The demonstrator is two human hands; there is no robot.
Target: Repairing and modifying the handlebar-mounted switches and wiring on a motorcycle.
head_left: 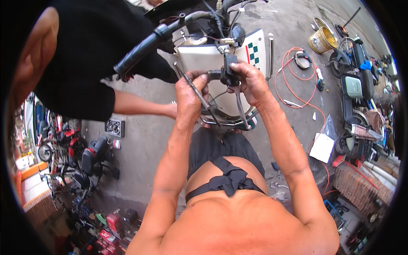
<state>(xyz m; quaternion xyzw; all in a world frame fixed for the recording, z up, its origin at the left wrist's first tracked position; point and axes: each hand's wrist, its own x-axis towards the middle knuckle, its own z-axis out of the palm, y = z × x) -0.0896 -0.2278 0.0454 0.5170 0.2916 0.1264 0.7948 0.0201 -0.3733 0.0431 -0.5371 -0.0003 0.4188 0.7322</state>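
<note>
My right hand (pixel 251 81) grips a black brake lever assembly (pixel 230 74) in front of the scooter's handlebar, thumb on its upper body. The assembly's metal lever (pixel 243 109) hangs down below my fingers. My left hand (pixel 190 94) is closed round a long, thin metal rod tool (pixel 194 87), which slants down to the right. Its thumb and fingertip also meet the black fitting (pixel 213 75) on the assembly's left side. Behind both hands stands the scooter's white front panel (pixel 195 55), with a green checkered patch.
The handlebar's black grip (pixel 134 58) reaches left, close to a person in black clothes (pixel 85 55). On the floor at right lie an orange hose (pixel 282 87), a white sheet (pixel 322 147) and a yellowish bucket (pixel 322 40). A small parts tray (pixel 114 127) is at left, near parked motorcycles (pixel 91 157).
</note>
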